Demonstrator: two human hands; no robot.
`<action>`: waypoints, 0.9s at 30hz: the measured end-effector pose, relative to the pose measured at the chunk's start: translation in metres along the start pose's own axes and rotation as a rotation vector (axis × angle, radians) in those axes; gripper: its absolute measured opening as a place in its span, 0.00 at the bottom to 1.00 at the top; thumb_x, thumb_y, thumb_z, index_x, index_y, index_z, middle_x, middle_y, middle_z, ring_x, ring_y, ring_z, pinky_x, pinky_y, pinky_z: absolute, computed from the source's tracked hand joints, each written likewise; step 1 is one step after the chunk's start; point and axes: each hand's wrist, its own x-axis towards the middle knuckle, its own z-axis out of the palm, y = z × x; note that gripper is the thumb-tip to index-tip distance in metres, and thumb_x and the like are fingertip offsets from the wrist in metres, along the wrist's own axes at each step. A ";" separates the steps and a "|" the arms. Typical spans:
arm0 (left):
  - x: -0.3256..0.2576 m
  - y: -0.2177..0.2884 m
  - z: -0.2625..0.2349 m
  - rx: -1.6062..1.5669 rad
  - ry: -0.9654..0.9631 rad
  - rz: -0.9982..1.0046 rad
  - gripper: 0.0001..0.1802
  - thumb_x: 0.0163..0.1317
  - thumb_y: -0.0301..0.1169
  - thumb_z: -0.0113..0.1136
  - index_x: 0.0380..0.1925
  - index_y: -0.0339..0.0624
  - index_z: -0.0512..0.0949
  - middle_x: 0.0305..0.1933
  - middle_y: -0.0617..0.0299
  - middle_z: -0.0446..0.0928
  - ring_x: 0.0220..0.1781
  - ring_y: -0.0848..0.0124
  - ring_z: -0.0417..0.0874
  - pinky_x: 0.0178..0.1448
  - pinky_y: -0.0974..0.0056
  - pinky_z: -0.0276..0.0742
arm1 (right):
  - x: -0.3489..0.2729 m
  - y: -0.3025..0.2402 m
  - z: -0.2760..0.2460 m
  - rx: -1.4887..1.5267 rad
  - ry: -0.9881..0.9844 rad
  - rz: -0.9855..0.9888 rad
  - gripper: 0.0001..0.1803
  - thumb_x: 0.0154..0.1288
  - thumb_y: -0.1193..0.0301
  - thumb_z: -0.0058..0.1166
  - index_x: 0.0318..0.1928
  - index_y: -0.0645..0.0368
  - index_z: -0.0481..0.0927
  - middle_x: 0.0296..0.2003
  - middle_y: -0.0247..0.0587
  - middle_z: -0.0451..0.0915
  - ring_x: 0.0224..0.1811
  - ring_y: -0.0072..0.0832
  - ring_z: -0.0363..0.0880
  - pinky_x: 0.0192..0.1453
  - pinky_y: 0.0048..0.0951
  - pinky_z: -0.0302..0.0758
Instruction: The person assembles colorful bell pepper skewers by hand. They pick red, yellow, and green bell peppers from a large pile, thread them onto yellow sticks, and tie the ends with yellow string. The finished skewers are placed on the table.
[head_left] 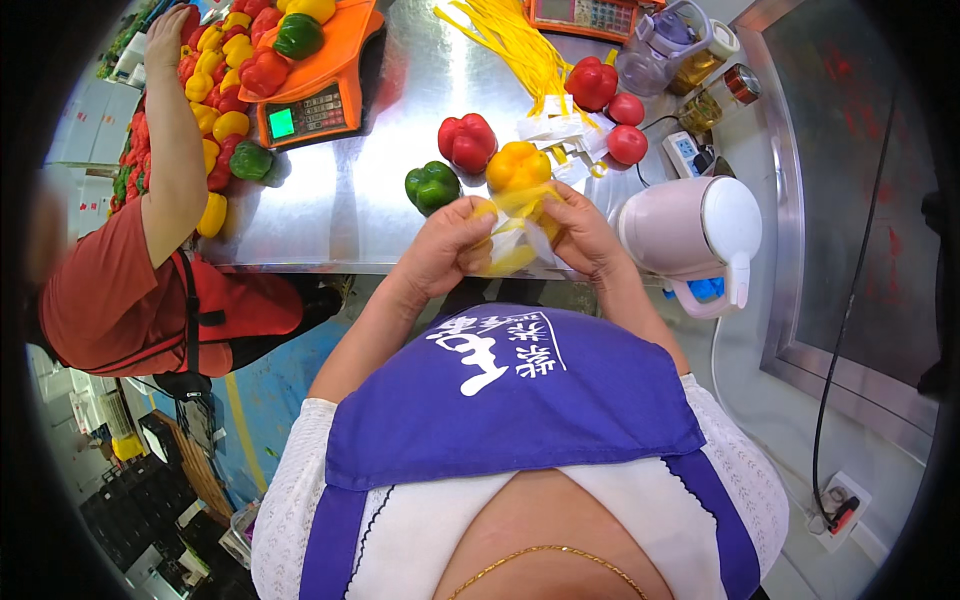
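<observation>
Close to the table's near edge, my left hand (445,245) and my right hand (590,230) pinch opposite sides of a yellow mesh bag (515,228). The bag is thin and see-through, with a white label piece showing in it. It is stretched between my fingers, and I cannot see whether anything is inside. Just beyond it sits a yellow bell pepper (518,165). A red bell pepper (467,142) and a green bell pepper (433,187) rest to its left. Farther off lies a bundle of yellow mesh bags (512,48) with white labels (553,128) at its near end.
An orange scale (312,112) holding peppers stands left, beside a pepper pile (230,125). A co-worker's hand (165,38) reaches over that pile. To the right are a pink kettle (668,230), a power strip (683,155), tomatoes (627,145), a jar (712,102) and a clear jug (650,62).
</observation>
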 end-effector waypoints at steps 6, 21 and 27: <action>0.002 -0.012 0.000 0.204 0.146 -0.209 0.13 0.65 0.33 0.61 0.45 0.36 0.77 0.28 0.67 0.75 0.20 0.82 0.68 0.22 0.75 0.60 | 0.004 0.012 -0.022 0.456 -0.257 -0.001 0.16 0.73 0.69 0.45 0.57 0.62 0.69 0.48 0.42 0.78 0.49 0.30 0.78 0.52 0.33 0.77; 0.022 0.016 -0.006 0.398 0.393 0.194 0.04 0.69 0.30 0.52 0.36 0.43 0.74 0.20 0.72 0.70 0.15 0.84 0.61 0.20 0.77 0.55 | 0.029 0.017 0.003 -0.554 0.188 -0.051 0.13 0.66 0.65 0.57 0.44 0.60 0.74 0.25 0.30 0.72 0.22 0.18 0.69 0.26 0.22 0.69; 0.037 0.007 -0.008 0.752 0.337 0.262 0.05 0.66 0.29 0.56 0.34 0.40 0.77 0.22 0.73 0.69 0.21 0.85 0.64 0.24 0.76 0.59 | 0.035 0.020 0.000 -0.990 0.493 -0.406 0.24 0.60 0.72 0.55 0.58 0.61 0.70 0.34 0.50 0.83 0.34 0.36 0.84 0.39 0.33 0.78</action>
